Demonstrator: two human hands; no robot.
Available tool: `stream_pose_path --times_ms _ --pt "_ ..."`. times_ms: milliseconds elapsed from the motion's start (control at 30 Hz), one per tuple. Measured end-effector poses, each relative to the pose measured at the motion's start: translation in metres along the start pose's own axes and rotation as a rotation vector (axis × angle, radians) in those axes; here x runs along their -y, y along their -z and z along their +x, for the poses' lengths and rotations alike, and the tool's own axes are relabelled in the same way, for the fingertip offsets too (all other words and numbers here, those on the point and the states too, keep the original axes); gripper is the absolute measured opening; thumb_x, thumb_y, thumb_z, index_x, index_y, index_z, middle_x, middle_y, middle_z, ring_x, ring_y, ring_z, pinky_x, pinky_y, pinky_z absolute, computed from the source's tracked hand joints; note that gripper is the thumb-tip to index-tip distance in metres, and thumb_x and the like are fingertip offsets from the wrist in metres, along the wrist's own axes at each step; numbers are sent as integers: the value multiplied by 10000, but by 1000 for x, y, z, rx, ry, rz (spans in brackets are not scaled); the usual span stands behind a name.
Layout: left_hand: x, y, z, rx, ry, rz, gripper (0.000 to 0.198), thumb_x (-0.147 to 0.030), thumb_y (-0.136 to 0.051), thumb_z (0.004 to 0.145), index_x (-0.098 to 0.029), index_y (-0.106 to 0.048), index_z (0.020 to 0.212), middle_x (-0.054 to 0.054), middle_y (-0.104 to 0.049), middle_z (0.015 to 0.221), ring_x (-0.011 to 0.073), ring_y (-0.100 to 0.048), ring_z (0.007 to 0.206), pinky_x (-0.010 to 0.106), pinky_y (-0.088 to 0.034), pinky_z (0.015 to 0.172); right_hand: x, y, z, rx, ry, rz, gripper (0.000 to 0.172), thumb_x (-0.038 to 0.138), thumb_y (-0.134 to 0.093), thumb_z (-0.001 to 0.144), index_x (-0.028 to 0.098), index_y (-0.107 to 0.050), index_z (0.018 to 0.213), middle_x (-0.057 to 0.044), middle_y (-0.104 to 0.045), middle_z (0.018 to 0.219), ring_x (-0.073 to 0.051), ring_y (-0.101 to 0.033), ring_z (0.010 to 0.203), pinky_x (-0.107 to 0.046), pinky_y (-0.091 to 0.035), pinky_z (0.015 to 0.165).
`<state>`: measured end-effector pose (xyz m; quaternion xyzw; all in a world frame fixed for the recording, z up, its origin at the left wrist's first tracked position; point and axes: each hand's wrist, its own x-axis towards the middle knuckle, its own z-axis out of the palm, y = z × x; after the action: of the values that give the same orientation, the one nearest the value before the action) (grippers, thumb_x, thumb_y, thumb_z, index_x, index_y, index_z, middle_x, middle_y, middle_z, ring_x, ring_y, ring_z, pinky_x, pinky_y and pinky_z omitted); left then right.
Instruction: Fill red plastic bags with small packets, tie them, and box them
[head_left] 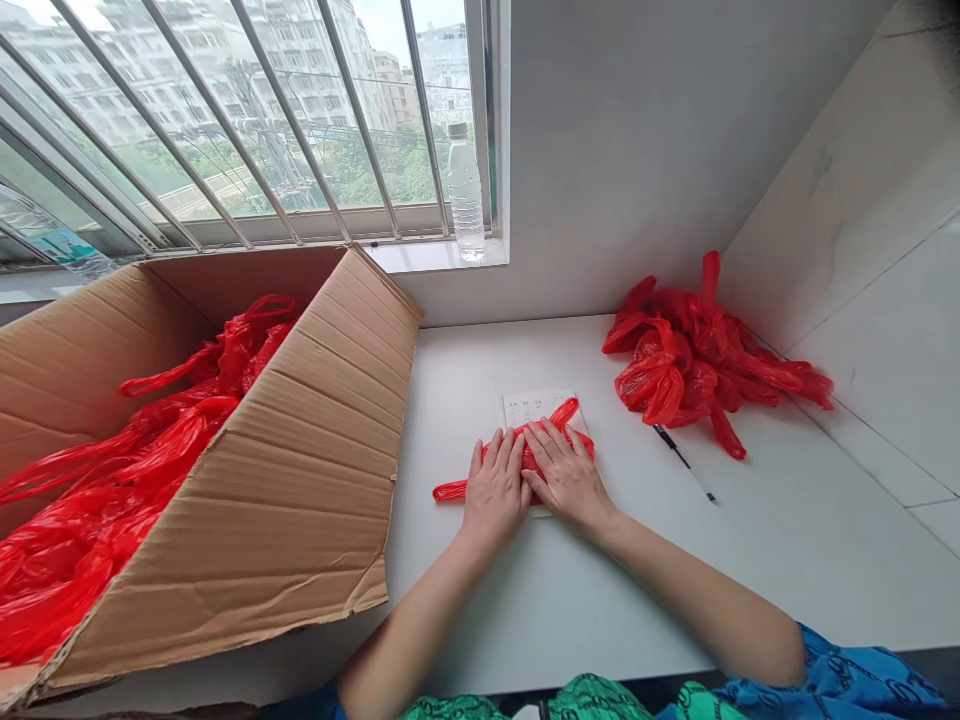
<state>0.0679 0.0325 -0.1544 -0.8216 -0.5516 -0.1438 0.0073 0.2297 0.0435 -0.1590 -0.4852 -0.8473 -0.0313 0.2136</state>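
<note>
Rests left hand (495, 492) and right hand (570, 478) flat with open grip on a red bag (529, 460) over paper (526, 407) on the tabletop (544, 600).

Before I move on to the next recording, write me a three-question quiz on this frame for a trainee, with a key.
1. Multiple choice: What do the left hand and right hand both rest on?
A) a pen
B) a red plastic bag
C) the window bars

2. True or false: The cardboard box contains crumpled red plastic.

3. Fill in the blank: The clear bottle at the right edge of the window stands upright on the ____.

Key:
1. B
2. True
3. windowsill
</note>
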Motion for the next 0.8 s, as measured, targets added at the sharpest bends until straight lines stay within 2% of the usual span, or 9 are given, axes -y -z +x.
stream_pose_path --times_ms 133,233,333,400,500,567,633,733,800 --pt "0 5 1 -11 9 -56 513 -239 -413 947 -165 -431 1455 99 -416 1542 288 -348 1448 531 -251 1196 0 3 1 4 -18 73 543 428 -358 1027 186 -375 1513 -93 -408 1547 -291 -303 1469 -536 -237 1195" --pt "-3 16 -1 -21 26 -171 405 -273 -496 934 -187 -537 1327 101 -535 1446 292 -430 1389 521 -312 1159 -6 14 0 -22 -31 255 519 433 -370 1024 205 -398 1490 -87 -476 1504 -268 -394 1421 -495 -347 1156" --pt "-12 36 -10 1 63 -255 186 -212 -568 889 -199 -632 1063 81 -699 1147 265 -610 1149 466 -425 1047 -17 31 -5 -134 -101 445 446 429 -366 1023 258 -458 1425 -61 -571 1409 -228 -504 1326 -435 -446 1086" --pt "-19 57 -20 45 85 -308 134 -163 -579 859 -200 -630 976 54 -720 976 224 -663 936 376 -498 884 -27 42 -11 -198 -141 468 387 435 -379 1013 281 -534 1333 -49 -621 1335 -237 -546 1268 -456 -445 1073" --pt "-27 105 -40 52 89 -462 165 -148 -587 841 -209 -619 991 18 -714 920 166 -647 785 257 -472 673 -44 50 -21 -179 -200 475 358 475 -412 993 290 -593 1241 -30 -684 1215 -241 -629 1132 -428 -512 959" --pt "-27 147 -56 -14 78 -556 153 -165 -594 852 -206 -616 997 5 -702 900 139 -625 758 233 -456 659 -54 49 -26 -136 -230 458 382 520 -423 977 299 -614 1223 -24 -713 1153 -237 -675 1022 -352 -564 750" --pt "-21 194 -76 -98 91 -628 108 -206 -589 879 -195 -614 984 3 -681 854 121 -602 719 224 -463 663 -59 45 -30 -92 -222 452 401 563 -440 957 297 -649 1173 -24 -735 1090 -228 -700 935 -299 -551 613" --pt "-2 259 -104 -268 192 -694 115 -276 -582 916 -187 -621 978 12 -662 846 116 -595 713 212 -473 637 -57 35 -35 -26 -177 485 407 593 -461 937 306 -687 1118 -17 -746 1064 -215 -711 913 -257 -554 557" --pt "20 293 -117 -458 311 -628 156 -317 -622 904 -172 -625 962 15 -655 881 116 -584 744 199 -472 631 -52 26 -38 20 -149 512 404 592 -466 934 317 -691 1125 -13 -744 1085 -215 -714 933 -248 -569 558"
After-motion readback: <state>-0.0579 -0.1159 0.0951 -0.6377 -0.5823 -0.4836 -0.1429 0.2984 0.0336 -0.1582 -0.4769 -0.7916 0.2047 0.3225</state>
